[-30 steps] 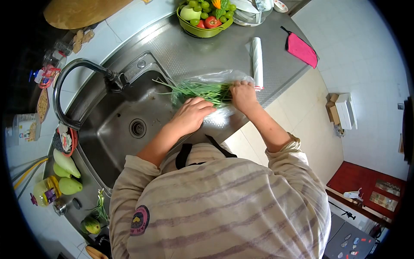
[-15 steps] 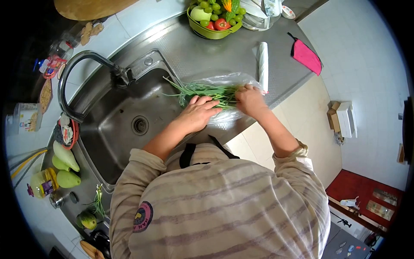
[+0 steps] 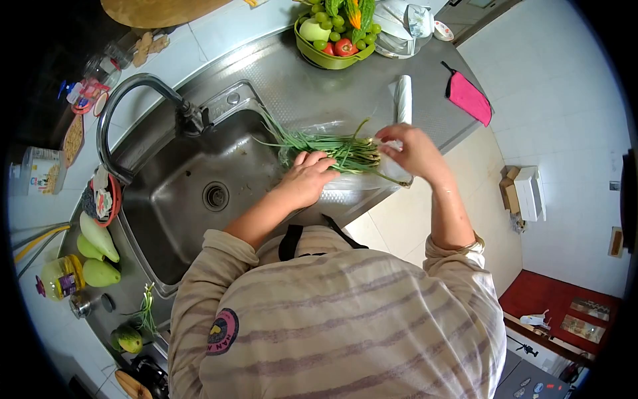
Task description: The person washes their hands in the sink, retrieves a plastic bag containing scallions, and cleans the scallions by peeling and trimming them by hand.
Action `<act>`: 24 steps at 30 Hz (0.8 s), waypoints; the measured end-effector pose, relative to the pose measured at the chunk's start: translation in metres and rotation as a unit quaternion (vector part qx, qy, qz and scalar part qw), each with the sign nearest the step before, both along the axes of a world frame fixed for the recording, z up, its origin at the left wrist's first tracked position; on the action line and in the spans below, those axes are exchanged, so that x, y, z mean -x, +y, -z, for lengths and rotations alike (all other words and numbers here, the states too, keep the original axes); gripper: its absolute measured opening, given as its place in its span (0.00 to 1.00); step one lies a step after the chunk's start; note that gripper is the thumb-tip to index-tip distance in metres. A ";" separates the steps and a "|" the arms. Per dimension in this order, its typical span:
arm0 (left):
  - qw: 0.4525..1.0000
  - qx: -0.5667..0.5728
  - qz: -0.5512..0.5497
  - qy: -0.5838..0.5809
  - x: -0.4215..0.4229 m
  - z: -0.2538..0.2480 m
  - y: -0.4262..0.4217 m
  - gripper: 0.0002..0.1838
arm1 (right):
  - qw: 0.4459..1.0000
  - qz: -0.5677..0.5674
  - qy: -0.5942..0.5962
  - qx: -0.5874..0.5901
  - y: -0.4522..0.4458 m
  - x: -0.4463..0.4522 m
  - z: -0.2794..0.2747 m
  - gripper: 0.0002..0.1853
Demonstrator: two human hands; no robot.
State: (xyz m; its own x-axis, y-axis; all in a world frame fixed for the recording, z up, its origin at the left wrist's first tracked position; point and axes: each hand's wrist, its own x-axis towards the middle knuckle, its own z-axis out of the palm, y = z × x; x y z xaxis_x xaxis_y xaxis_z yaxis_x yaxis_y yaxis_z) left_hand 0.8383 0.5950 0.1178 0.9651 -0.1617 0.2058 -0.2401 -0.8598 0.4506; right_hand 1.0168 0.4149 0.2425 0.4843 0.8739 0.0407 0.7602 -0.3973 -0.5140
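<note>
A bunch of green onions [image 3: 342, 150] lies on the steel counter at the sink's right edge, its leafy ends reaching over the basin and its pale cut ends to the right. My left hand [image 3: 309, 179] curls over the near side of the bunch and holds it down. Under and around the stalks spreads a clear plastic bag [image 3: 332, 126]. Just beyond the cut ends, my right hand [image 3: 413, 154] has its fingertips together on what looks like the bag's edge; the exact grip is partly hidden. One stalk sticks out toward the counter's front edge.
A white roll of bags [image 3: 403, 100] lies behind my right hand, with a pink cloth pouch [image 3: 468, 98] farther right. The sink [image 3: 179, 233] with its curved faucet [image 3: 103, 126] is at left. At the back stands a green basket [image 3: 325, 58] of fruit and vegetables.
My right hand has moved right and slightly up, off the stalks. The cut ends, hidden by it before, now show and fan out. My left hand stays nearly in place.
</note>
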 end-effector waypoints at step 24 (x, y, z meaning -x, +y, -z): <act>0.997 0.017 0.069 0.016 0.010 0.001 0.002 0.18 | 0.960 0.061 -0.101 0.254 -0.005 0.021 0.005 0.08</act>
